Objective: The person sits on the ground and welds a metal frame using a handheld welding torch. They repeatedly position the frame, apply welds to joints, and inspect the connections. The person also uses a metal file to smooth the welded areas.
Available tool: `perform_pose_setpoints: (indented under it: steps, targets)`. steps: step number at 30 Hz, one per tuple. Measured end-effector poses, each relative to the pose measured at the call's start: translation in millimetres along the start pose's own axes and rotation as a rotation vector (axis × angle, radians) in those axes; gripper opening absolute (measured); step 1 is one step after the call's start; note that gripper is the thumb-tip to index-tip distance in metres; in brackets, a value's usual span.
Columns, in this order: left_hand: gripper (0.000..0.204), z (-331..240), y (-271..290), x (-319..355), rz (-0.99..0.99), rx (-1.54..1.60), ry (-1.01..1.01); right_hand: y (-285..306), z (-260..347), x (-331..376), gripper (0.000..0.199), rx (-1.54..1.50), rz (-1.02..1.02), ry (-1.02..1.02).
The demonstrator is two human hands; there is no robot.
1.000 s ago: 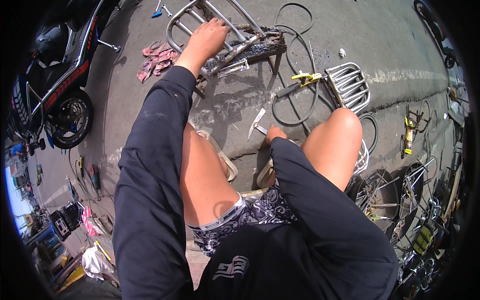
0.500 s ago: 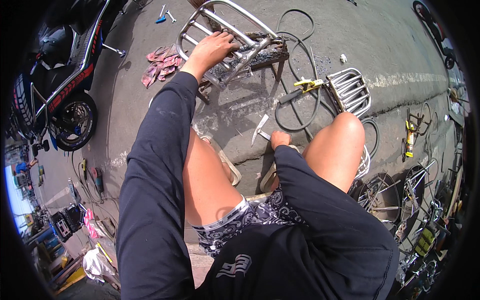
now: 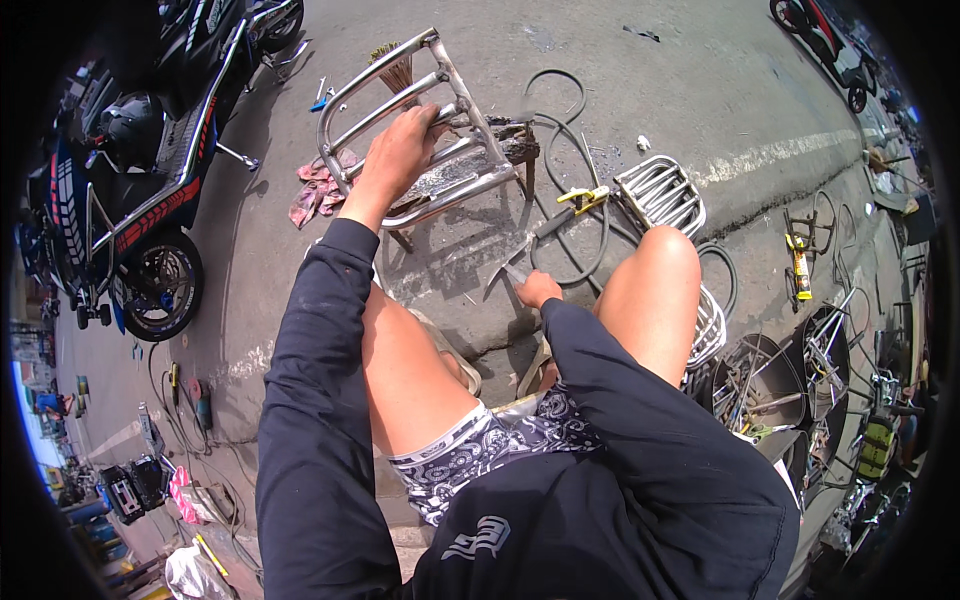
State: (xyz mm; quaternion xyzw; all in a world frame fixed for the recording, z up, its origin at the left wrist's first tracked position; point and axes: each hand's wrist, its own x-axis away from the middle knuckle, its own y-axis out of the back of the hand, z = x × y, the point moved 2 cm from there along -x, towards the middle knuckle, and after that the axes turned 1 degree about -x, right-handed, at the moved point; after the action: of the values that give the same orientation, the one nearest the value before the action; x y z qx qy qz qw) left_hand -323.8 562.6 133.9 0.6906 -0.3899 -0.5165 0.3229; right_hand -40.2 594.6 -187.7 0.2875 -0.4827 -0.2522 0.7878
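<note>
My left hand [image 3: 400, 150] is closed around a bar of a shiny tubular metal rack [image 3: 468, 100]. The rack is tilted over a low, charred-looking stand [image 3: 517, 142] with thin legs. In my right hand [image 3: 540, 289], between my knees, is the handle of a chipping hammer [image 3: 513, 273]. Its narrow metal head points away from me, apart from the rack. Part of the handle is hidden inside my fist. Behind the rack, the bristles of a brush or broom [image 3: 393, 70] show.
Right of the stand lie looped cables [image 3: 605, 235], a yellow welding clamp [image 3: 583, 199] and a second tubular rack [image 3: 662, 193]. A reddish rag [image 3: 315, 195] is on the ground at left, near a parked motorcycle [image 3: 160, 200]. Bins of metal pieces [image 3: 760, 385] stand at right.
My left hand has turned and tipped the rack, so its far right corner stands higher. The hammer in my right hand has shifted up and its head has turned. The view has also shifted.
</note>
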Motion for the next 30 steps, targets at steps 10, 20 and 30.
perform_pose_setpoints:
  steps: [10,20,30]
  targets:
    - [0.032,-24.1,45.2,23.6,-0.053,-0.232,-0.049,115.0,53.3,74.5,0.046,-0.942,-0.081,0.055]
    - [0.035,-46.6,60.9,29.4,-0.078,0.054,0.032,311.5,141.0,204.9,0.067,-0.699,-0.276,0.703]
    - [0.037,-48.9,53.7,27.8,-0.087,0.093,-0.004,294.6,175.0,174.2,0.048,-0.535,-0.399,0.773]
